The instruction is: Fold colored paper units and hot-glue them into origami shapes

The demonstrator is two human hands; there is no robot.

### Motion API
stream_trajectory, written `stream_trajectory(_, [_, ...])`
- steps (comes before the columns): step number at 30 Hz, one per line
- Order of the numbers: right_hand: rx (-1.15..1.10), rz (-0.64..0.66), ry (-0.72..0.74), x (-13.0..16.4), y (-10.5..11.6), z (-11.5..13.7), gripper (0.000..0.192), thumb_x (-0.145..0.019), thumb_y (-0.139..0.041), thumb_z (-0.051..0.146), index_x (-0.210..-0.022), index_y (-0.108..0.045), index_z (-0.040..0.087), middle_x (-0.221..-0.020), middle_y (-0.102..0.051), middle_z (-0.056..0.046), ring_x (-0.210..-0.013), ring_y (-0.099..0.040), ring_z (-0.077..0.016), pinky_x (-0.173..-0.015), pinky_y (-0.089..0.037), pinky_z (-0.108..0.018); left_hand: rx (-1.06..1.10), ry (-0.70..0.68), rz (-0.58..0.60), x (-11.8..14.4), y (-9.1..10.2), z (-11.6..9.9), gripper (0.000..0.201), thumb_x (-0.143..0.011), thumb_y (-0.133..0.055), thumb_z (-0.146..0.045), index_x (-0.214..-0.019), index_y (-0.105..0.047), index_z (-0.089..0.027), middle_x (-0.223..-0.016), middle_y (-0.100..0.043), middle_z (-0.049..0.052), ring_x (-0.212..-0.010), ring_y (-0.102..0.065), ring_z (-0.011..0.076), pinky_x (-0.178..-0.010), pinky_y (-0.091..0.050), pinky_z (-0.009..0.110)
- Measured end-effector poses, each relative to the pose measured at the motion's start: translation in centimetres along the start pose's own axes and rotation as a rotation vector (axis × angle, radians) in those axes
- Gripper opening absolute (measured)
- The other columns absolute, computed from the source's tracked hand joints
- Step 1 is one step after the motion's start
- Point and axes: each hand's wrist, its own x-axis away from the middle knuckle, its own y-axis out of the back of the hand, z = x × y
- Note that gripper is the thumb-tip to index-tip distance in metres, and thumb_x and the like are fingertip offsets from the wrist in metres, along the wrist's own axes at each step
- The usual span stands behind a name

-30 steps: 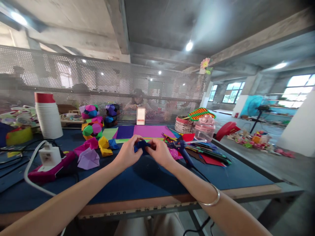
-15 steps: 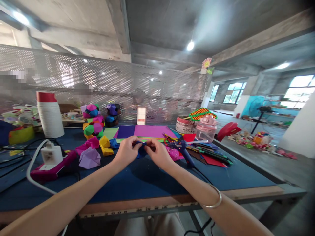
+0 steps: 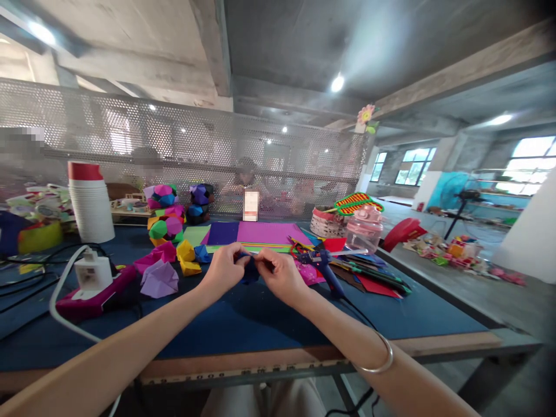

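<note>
Above the middle of the blue table, my left hand (image 3: 228, 267) and my right hand (image 3: 280, 275) pinch a small piece of dark blue folded paper (image 3: 249, 272) between thumbs and fingers. The fingers partly hide the paper, so its exact shape is unclear. To the left lie loose folded paper pieces: a lilac one (image 3: 160, 279), a yellow one (image 3: 187, 259) and a magenta one (image 3: 157, 255). A blue hot glue gun (image 3: 324, 267) rests right of my right hand. Flat purple paper sheets (image 3: 271, 233) lie beyond both hands.
A stack of white cups (image 3: 91, 208) and a magenta power strip (image 3: 98, 295) with a white plug stand left. Paper balls (image 3: 165, 227) sit behind. At right are a pink bottle (image 3: 364, 231), a basket (image 3: 328, 223) and pens (image 3: 377, 275). A perforated screen (image 3: 195, 145) closes the back.
My right hand has turned slightly and its fingers have curled more over the blue paper. My left hand stays nearly in place. The view has shifted very slightly.
</note>
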Motion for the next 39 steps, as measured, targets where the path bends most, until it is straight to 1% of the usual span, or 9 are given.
stream_trajectory(3, [-0.128, 0.007, -0.074, -0.2, 0.0, 0.0, 0.014, -0.085, -0.049, 0.028, -0.086, -0.059, 0.018, -0.070, -0.057, 0.001, -0.061, -0.050, -0.0110, -0.058, -0.038, -0.021, -0.036, -0.044, -0.021, 0.1, 0.4, -0.3, 0.009, -0.073, -0.053, -0.015, -0.072, -0.062, -0.016, -0.061, -0.059, -0.001, -0.059, -0.052, 0.0125, -0.054, -0.036, 0.023])
stream_trajectory(9, [-0.568, 0.077, -0.413, -1.0, -0.1, -0.8, 0.031, -0.075, -0.061, 0.045, -0.066, -0.054, 0.016, -0.060, -0.046, 0.004, -0.053, -0.042, -0.0082, -0.051, -0.038, -0.021, -0.060, -0.189, -0.032, 0.3, 0.7, -0.6, 0.011, -0.074, -0.050, -0.011, -0.072, -0.058, -0.018, -0.067, -0.059, 0.001, -0.064, -0.054, 0.0138, -0.059, -0.038, 0.024])
stream_trajectory(12, [-0.633, 0.149, -0.438, -1.0, 0.2, -0.9, 0.034, -0.071, -0.066, 0.048, -0.070, -0.059, 0.014, -0.064, -0.050, 0.003, -0.057, -0.044, -0.0082, -0.055, -0.041, -0.021, -0.065, -0.223, -0.024, 0.4, 0.6, -0.4, 0.012, -0.074, -0.049, -0.009, -0.072, -0.057, -0.018, -0.067, -0.058, 0.001, -0.065, -0.054, 0.0142, -0.060, -0.038, 0.025])
stream_trajectory(16, [-0.460, 0.186, -0.338, -0.9, 0.3, -1.3, 0.032, -0.077, -0.062, 0.045, -0.076, -0.062, 0.013, -0.064, -0.053, 0.002, -0.057, -0.047, -0.0093, -0.055, -0.039, -0.022, -0.072, -0.226, -0.012, 0.6, 0.6, -0.4, 0.014, -0.073, -0.049, -0.007, -0.071, -0.057, -0.018, -0.067, -0.058, 0.001, -0.065, -0.053, 0.0138, -0.061, -0.038, 0.025])
stream_trajectory(24, [0.123, 0.086, -0.008, -0.3, 0.0, -1.2, 0.014, -0.087, -0.049, 0.023, -0.077, -0.055, 0.017, -0.068, -0.057, 0.000, -0.062, -0.049, -0.0111, -0.056, -0.033, -0.021, -0.086, -0.160, -0.007, 0.7, 0.1, -0.4, 0.012, -0.072, -0.051, -0.008, -0.070, -0.059, -0.017, -0.066, -0.059, 0.000, -0.064, -0.053, 0.0138, -0.060, -0.037, 0.025])
stream_trajectory(30, [0.471, 0.087, 0.072, 0.2, -0.2, -0.4, 0.005, -0.086, -0.047, 0.016, -0.083, -0.051, 0.017, -0.077, -0.058, -0.005, -0.069, -0.053, -0.0160, -0.059, -0.033, -0.025, -0.104, -0.168, 0.003, 0.8, -0.1, -0.7, 0.014, -0.071, -0.049, -0.007, -0.071, -0.058, -0.017, -0.068, -0.060, 0.001, -0.066, -0.054, 0.0139, -0.062, -0.038, 0.024])
stream_trajectory(32, [0.484, 0.079, 0.072, 0.2, -0.2, -0.2, 0.008, -0.089, -0.043, 0.017, -0.085, -0.051, 0.016, -0.079, -0.059, -0.006, -0.071, -0.054, -0.0166, -0.059, -0.033, -0.025, -0.101, -0.171, -0.005, 0.9, 0.1, -0.9, 0.013, -0.072, -0.049, -0.007, -0.071, -0.058, -0.017, -0.068, -0.060, 0.001, -0.066, -0.055, 0.0137, -0.062, -0.038, 0.024])
stream_trajectory(35, [0.319, 0.038, 0.050, 0.1, -0.1, -0.4, 0.014, -0.093, -0.040, 0.021, -0.085, -0.052, 0.018, -0.078, -0.059, -0.004, -0.071, -0.054, -0.0145, -0.062, -0.035, -0.024, -0.092, -0.159, -0.024, 0.7, 0.3, -1.2, 0.010, -0.074, -0.051, -0.011, -0.073, -0.059, -0.017, -0.068, -0.060, 0.001, -0.066, -0.055, 0.0136, -0.061, -0.038, 0.024])
stream_trajectory(39, [0.014, 0.012, -0.139, -0.3, -0.2, -1.2, 0.028, -0.094, -0.039, 0.037, -0.078, -0.053, 0.018, -0.066, -0.056, 0.000, -0.060, -0.052, -0.0119, -0.056, -0.035, -0.022, -0.071, -0.092, -0.024, 0.2, 0.5, -1.0, 0.009, -0.077, -0.051, -0.017, -0.075, -0.060, -0.017, -0.068, -0.061, 0.001, -0.065, -0.055, 0.0137, -0.061, -0.038, 0.024])
